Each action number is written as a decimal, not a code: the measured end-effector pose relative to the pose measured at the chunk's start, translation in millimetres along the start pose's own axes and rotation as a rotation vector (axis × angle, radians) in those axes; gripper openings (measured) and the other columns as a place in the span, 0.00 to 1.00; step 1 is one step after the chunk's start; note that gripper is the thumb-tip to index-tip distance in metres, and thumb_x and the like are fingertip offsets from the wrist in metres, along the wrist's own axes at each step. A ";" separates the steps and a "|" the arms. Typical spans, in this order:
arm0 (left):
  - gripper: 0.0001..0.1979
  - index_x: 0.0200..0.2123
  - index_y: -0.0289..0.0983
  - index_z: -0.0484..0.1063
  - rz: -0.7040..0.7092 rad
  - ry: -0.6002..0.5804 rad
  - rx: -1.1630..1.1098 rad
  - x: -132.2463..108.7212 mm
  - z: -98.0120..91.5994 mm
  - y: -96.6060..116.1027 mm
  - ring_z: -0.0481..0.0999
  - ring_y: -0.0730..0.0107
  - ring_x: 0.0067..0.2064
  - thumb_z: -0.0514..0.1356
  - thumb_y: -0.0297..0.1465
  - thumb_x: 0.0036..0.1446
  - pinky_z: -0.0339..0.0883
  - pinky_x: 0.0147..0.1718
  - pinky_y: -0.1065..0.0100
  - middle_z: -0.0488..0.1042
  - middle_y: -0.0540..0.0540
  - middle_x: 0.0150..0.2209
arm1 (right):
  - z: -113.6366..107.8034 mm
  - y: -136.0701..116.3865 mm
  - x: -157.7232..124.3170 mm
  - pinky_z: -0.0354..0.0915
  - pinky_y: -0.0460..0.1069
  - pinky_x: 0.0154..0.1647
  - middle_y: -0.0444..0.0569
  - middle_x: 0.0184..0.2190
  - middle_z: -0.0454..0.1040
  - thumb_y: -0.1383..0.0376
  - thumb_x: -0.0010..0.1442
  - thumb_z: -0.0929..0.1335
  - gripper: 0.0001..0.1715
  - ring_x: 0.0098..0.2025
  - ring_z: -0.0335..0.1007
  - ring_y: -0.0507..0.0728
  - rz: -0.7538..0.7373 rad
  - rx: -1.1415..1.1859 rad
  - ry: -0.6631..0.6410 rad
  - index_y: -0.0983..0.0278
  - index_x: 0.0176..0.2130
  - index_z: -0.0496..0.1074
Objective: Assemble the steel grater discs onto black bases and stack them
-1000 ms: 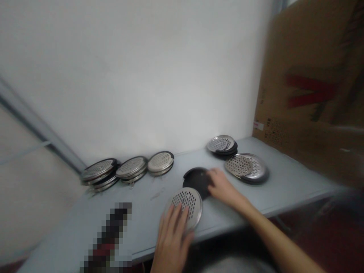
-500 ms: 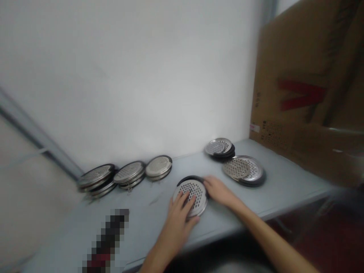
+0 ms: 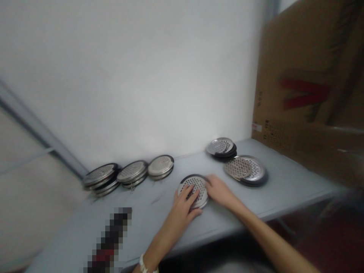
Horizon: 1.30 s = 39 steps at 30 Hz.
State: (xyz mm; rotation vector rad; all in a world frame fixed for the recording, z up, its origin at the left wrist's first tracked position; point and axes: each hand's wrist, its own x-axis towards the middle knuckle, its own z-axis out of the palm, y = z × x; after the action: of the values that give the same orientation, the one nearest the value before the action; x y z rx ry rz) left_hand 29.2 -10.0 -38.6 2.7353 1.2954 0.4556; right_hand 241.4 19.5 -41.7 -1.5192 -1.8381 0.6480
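Note:
A round perforated metal grater [image 3: 202, 184] with a black band along its far rim is between my hands, low over the grey table. My left hand [image 3: 183, 206] grips it from the near left, with spread fingers across the holed face and the thumb at the near edge. At the upper right of the rim, my right hand [image 3: 217, 189] is closed on the black band; its fingertips are partly hidden. To the right lies a larger round grater [image 3: 257, 168] with a smaller holed disc [image 3: 238, 168] on it.
Stacks of similar round graters [image 3: 101, 175], [image 3: 132, 172], [image 3: 161, 167] stand along the wall at left. Another stack [image 3: 222, 147] is at the back right. A large cardboard box [image 3: 301, 113] borders the table [image 3: 159, 223] on the right. Something pixelated [image 3: 109, 239] covers the near left.
The whole view has shifted slightly, so things sit a little further right. My left hand has moved slightly up over the grater, and a bracelet now shows at its wrist.

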 end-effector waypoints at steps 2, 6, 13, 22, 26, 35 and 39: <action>0.29 0.67 0.44 0.62 -0.010 0.001 -0.043 -1.8 -4.7 1.9 0.59 0.50 0.71 0.63 0.33 0.64 0.53 0.66 0.38 0.63 0.39 0.69 | -4.7 0.2 1.8 0.60 0.53 0.60 0.59 0.50 0.76 0.62 0.70 0.61 0.21 0.55 0.70 0.60 0.008 0.066 0.010 0.69 0.52 0.75; 0.25 0.67 0.41 0.63 -0.070 0.081 -0.273 -6.2 -16.1 10.7 0.62 0.56 0.69 0.56 0.33 0.68 0.57 0.67 0.48 0.63 0.39 0.68 | -19.4 -0.9 4.2 0.60 0.55 0.62 0.59 0.54 0.75 0.56 0.69 0.62 0.24 0.57 0.70 0.62 0.049 0.320 0.024 0.68 0.54 0.75; 0.28 0.62 0.38 0.68 -0.374 0.277 -0.879 -0.6 -28.6 29.2 0.70 0.51 0.64 0.50 0.49 0.69 0.63 0.63 0.49 0.71 0.38 0.62 | -28.2 -12.1 -3.8 0.55 0.60 0.68 0.52 0.66 0.66 0.44 0.66 0.65 0.34 0.67 0.60 0.63 -0.009 0.778 -0.091 0.58 0.62 0.67; 0.32 0.42 0.34 0.78 -0.604 0.175 -0.855 -10.5 -28.8 0.5 0.79 0.56 0.35 0.51 0.57 0.62 0.73 0.29 0.63 0.82 0.40 0.36 | 14.6 5.1 -1.3 0.44 0.61 0.74 0.60 0.70 0.56 0.55 0.58 0.74 0.49 0.71 0.51 0.63 -0.163 0.471 -0.113 0.63 0.70 0.55; 0.27 0.26 0.39 0.73 -0.491 0.007 -0.434 -20.0 -35.2 -24.4 0.76 0.58 0.30 0.45 0.48 0.65 0.67 0.33 0.63 0.76 0.44 0.24 | 21.9 10.9 0.0 0.48 0.60 0.73 0.60 0.67 0.61 0.64 0.58 0.72 0.42 0.69 0.56 0.63 -0.202 0.356 -0.113 0.66 0.67 0.60; 0.13 0.35 0.39 0.73 -0.578 0.020 0.094 -28.0 -64.9 -84.1 0.79 0.56 0.39 0.53 0.39 0.63 0.62 0.37 0.65 0.80 0.42 0.35 | 5.3 -6.2 -12.7 0.51 0.65 0.69 0.68 0.66 0.60 0.59 0.63 0.69 0.39 0.69 0.53 0.72 -0.071 -0.038 -0.062 0.72 0.67 0.60; 0.16 0.43 0.35 0.75 -0.595 -0.020 0.101 -35.1 -60.3 -107.7 0.78 0.52 0.47 0.57 0.39 0.60 0.65 0.47 0.61 0.80 0.37 0.44 | -14.9 -20.6 -28.8 0.54 0.66 0.67 0.65 0.70 0.54 0.52 0.53 0.76 0.54 0.70 0.51 0.75 -0.106 -0.083 -0.179 0.65 0.70 0.57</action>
State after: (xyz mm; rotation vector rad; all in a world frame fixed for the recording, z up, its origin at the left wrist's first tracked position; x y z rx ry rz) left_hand -90.0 28.7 -10.6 2.2407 2.0578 0.3063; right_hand 242.3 -13.4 -21.8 -1.4444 -2.0884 0.6841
